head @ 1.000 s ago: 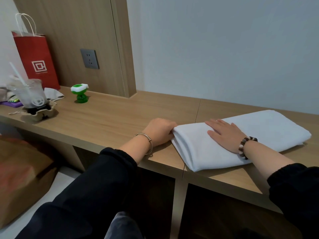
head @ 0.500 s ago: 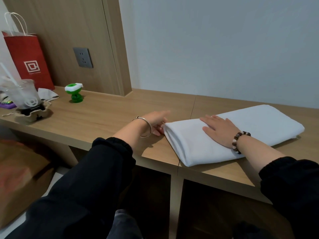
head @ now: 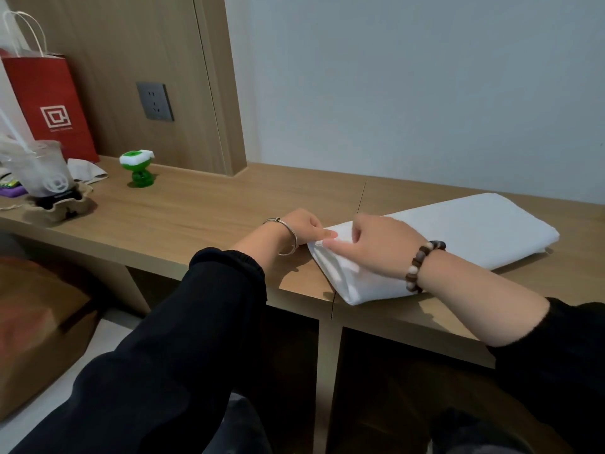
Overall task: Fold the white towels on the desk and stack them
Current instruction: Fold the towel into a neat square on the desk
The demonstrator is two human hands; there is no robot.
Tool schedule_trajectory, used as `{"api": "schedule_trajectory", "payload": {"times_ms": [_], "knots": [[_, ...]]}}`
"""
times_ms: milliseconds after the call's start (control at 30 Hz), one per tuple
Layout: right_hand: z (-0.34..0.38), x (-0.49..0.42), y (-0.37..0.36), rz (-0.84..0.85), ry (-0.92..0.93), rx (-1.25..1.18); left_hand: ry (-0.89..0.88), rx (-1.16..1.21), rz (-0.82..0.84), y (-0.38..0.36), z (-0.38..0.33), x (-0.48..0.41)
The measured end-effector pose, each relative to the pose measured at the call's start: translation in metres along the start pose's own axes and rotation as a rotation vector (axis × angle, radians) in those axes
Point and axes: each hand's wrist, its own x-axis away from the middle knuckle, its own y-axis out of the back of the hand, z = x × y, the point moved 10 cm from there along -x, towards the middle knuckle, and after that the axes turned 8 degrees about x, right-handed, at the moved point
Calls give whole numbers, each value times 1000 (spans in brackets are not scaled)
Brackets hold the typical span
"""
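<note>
Two hands meet at the left end of one towel (head: 458, 231), which lies folded into a long band on the desk (head: 196, 217), on its right part by the front edge. Left hand (head: 302, 227): fingers curled, thumb on top, pinching that end. Right hand (head: 383, 245): fingers bent over the same end, apparently gripping the upper layer; its fingertips are hidden. Both likely take this end to carry it across for the next fold.
</note>
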Motion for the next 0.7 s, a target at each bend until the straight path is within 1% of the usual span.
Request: {"api": "schedule_trajectory", "payload": {"times_ms": [67, 133, 167, 233, 300, 400, 467, 533, 633, 700], "knots": [[15, 11, -14, 94, 54, 137, -23, 0, -11, -1, -2, 0], [22, 19, -24, 200, 92, 143, -66, -15, -20, -1, -6, 0], [24, 21, -24, 223, 99, 137, -90, -34, -23, -1, -8, 0], [30, 22, -17, 190, 124, 191, -134, -77, -34, -2, -11, 0], [39, 24, -12, 138, 183, 316, -173, -114, -56, 0, -14, -1], [58, 39, -25, 94, 368, 505, -215, -178, -79, 0, -18, -1], [61, 48, -35, 42, 464, 580, -225, -196, -95, 1, -17, 0], [53, 50, -36, 18, 510, 555, -236, -196, -112, 2, -17, 0], [27, 51, -33, 66, 523, 395, -248, -202, -113, 2, -17, 2], [15, 55, -31, 73, 537, 372, -255, -214, -108, 1, -18, 2]]}}
